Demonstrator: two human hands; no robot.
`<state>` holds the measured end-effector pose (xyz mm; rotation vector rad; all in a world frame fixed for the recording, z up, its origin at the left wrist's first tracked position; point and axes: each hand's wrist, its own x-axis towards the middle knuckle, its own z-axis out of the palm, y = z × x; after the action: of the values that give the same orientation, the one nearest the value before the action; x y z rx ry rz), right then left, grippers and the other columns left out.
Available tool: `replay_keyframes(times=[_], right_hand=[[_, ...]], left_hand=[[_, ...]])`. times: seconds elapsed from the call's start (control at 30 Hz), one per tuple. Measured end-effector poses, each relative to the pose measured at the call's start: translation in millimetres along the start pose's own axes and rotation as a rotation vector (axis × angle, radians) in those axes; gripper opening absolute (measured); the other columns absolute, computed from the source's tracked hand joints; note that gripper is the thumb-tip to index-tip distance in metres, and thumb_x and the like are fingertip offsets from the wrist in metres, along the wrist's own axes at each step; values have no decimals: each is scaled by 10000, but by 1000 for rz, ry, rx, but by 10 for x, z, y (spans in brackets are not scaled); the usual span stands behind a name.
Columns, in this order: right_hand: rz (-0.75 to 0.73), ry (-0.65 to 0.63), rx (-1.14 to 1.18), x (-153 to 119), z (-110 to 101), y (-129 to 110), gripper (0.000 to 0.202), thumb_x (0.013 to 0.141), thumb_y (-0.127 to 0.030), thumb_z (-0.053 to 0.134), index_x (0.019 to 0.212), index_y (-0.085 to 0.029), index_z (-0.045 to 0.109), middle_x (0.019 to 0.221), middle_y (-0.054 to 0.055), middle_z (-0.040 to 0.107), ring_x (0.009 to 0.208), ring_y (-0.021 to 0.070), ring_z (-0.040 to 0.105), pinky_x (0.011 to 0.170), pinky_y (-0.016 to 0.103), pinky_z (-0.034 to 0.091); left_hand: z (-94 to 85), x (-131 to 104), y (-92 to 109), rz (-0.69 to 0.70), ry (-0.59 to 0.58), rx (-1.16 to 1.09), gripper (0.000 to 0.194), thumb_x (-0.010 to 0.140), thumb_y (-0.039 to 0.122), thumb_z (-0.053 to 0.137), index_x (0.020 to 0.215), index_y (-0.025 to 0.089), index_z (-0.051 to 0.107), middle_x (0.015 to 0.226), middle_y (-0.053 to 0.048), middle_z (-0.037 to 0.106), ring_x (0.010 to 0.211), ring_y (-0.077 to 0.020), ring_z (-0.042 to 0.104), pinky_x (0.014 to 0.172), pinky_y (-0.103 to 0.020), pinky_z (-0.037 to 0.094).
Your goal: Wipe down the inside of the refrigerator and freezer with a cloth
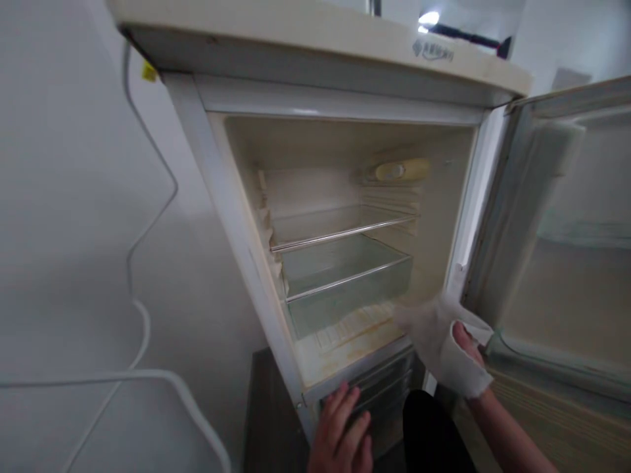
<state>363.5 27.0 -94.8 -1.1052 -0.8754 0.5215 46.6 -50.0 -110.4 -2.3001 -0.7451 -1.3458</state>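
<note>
An upright refrigerator stands open in front of me. Two glass shelves cross the compartment, and its floor shows yellowish-brown stains. My right hand has a white cloth draped over it and gripped, near the compartment's lower right corner; the cloth hides most of the fingers and its far end is blurred. Below the compartment's front edge, my left hand has its fingers apart and nothing in it, close to the lower drawer area.
The refrigerator door is swung wide to the right, with clear shelf bins on its inside. A yellowish lamp cover sits on the inner right wall. White cables hang and loop along the left wall. My dark-clad knee is below.
</note>
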Motion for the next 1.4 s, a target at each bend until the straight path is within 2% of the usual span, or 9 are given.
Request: replay_keyframes(times=[0.07,0.17,0.23,0.33,0.6,0.83,1.03,1.23,1.4], right_hand=[[-156,-127,-169,118,185,-16,590,863,-655,573,1158,-157,691,1175,151,713,1113,300,653,1028,486,501],[-507,-577,-565,91,651,-5,539,900,-454,569,1327,-131,634,1390,165,609,1342,305,506,1186,493,334],[-572,-751,-810,-15,946,24,486,928,-346,523,1328,-97,639,1413,189,586,1392,318,452,1199,498,294],[-586,-828,-1010,-158,1178,70,442,963,-338,488,1245,-68,695,1364,205,614,1386,350,438,1193,502,272],[-637,-921,-904,-122,1014,174,461,971,-400,500,1261,-106,705,1374,159,618,1424,355,344,1212,483,196],[-640,-850,-792,-222,935,309,499,834,-281,638,1330,-230,665,1409,70,602,1415,329,351,1225,464,171],[-859,-686,-786,-157,822,554,469,761,-222,622,1222,-229,708,1324,67,647,1337,311,440,1167,442,272],[-1064,-481,-857,-110,531,977,467,759,-255,592,1210,-145,646,1241,167,637,1240,373,486,1047,525,372],[-1084,-244,-817,-173,575,1279,292,787,-272,560,1037,-148,646,988,172,630,1082,386,533,889,553,451]], left_hand=[[-225,209,-162,-211,224,67,600,750,91,715,1309,205,530,1454,-157,517,1401,-302,471,1128,-487,446],[-232,423,-421,-583,478,45,871,735,249,779,1477,200,324,1536,-208,390,1436,-328,412,1146,-525,404],[-140,479,-596,-843,401,-5,932,718,386,801,1476,165,307,1457,-215,474,1341,-323,513,1100,-498,450],[-53,457,-780,-1105,332,-32,736,741,481,746,1334,157,454,1209,-143,646,1129,-285,643,992,-442,522],[-45,388,-755,-1253,356,11,533,712,509,699,1100,161,584,987,-102,732,908,-260,706,830,-402,579],[-32,343,-730,-1366,408,-89,525,677,535,750,1027,176,595,983,-79,752,905,-259,722,829,-401,607],[-56,307,-747,-1416,451,-111,481,631,538,777,915,211,568,873,-49,755,836,-269,735,772,-393,626],[-102,218,-823,-1247,352,51,452,641,527,767,913,204,605,798,-43,745,730,-255,723,653,-343,610],[-124,-39,-954,-1117,214,139,474,694,518,761,995,177,626,773,-56,738,667,-244,710,589,-318,583]])
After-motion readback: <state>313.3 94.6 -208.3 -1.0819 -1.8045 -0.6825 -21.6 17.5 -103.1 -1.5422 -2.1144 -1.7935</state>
